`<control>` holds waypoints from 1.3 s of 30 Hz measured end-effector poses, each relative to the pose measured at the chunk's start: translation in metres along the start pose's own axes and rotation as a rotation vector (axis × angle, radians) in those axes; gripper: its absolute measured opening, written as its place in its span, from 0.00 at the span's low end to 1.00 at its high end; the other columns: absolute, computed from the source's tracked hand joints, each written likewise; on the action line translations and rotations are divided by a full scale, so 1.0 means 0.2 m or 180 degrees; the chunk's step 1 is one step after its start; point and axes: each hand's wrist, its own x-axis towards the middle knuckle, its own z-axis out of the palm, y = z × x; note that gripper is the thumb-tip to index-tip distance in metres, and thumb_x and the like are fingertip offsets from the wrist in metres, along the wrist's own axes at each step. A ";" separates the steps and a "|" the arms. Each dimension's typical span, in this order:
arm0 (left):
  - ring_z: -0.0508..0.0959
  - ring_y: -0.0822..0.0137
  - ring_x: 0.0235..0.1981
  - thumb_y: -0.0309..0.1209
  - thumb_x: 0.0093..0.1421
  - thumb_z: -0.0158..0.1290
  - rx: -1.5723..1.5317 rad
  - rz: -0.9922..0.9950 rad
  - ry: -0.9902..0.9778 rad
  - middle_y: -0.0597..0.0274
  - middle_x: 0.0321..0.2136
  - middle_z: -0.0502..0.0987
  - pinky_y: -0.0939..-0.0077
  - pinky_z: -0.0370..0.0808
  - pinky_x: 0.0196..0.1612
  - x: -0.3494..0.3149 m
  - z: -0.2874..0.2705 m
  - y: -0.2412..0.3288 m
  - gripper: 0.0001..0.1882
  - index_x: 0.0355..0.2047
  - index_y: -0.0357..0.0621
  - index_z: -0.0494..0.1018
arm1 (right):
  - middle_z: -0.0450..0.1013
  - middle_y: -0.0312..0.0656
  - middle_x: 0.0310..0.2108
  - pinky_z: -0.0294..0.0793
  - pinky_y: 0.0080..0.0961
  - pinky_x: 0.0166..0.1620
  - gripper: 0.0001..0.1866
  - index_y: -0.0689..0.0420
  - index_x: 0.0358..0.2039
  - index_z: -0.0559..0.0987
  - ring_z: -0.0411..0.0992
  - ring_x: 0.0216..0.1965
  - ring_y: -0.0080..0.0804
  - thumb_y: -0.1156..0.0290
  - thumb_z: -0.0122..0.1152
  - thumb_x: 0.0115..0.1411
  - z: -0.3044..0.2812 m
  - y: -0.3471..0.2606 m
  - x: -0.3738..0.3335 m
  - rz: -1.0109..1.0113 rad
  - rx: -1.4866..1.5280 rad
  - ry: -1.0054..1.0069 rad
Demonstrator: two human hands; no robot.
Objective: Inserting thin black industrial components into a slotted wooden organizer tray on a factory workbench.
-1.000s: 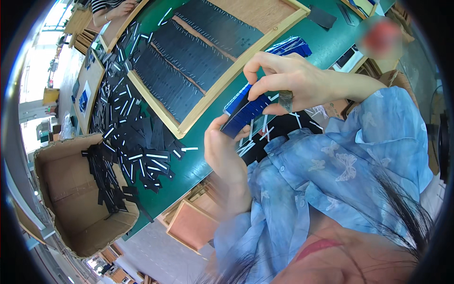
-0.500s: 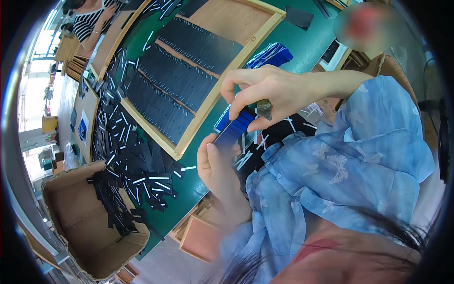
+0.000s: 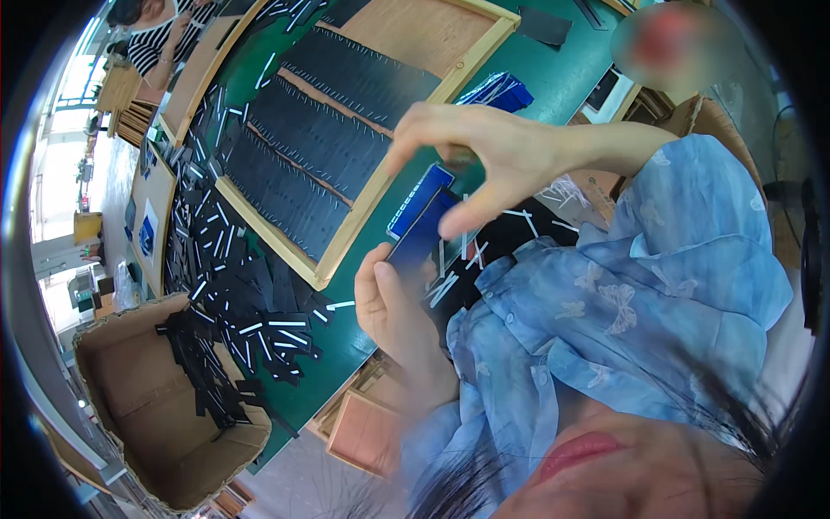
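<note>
My left hand (image 3: 399, 307) pinches the lower end of a flat dark-blue strip (image 3: 418, 235) with a black edge, between thumb and fingers. Above it my right hand (image 3: 510, 156) is open, fingers curved and spread from the thumb. The right thumb tip is beside the strip's upper right side; whether it touches I cannot tell. Just beyond the strip is a blue piece (image 3: 421, 201) with a row of small white marks along its edge. A wooden-framed board (image 3: 458, 65) lies beyond my hands, carrying rows of black strips (image 3: 324, 130) with thin pale pieces along their edges.
Black strips with white ends (image 3: 251, 294) lie heaped on the green table (image 3: 341, 342). An open cardboard box (image 3: 130, 381) stands at the left, more strips over its rim. A blue bundle (image 3: 501, 92) lies beyond my right hand. A person in stripes (image 3: 164, 43) sits far left.
My right hand's fingers have come off the blue strip and spread apart, lifting up and left. The left hand keeps its hold with little movement. The far person's head has come further into view.
</note>
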 end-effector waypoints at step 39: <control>0.63 0.60 0.56 0.61 0.61 0.32 0.2632 0.1806 0.0921 0.55 0.58 0.62 0.59 0.62 0.53 0.09 -0.20 -0.27 0.40 0.60 0.40 0.53 | 0.75 0.43 0.41 0.67 0.28 0.50 0.24 0.54 0.43 0.78 0.64 0.54 0.35 0.59 0.67 0.45 -0.57 0.95 0.71 0.0804 -0.2003 0.0026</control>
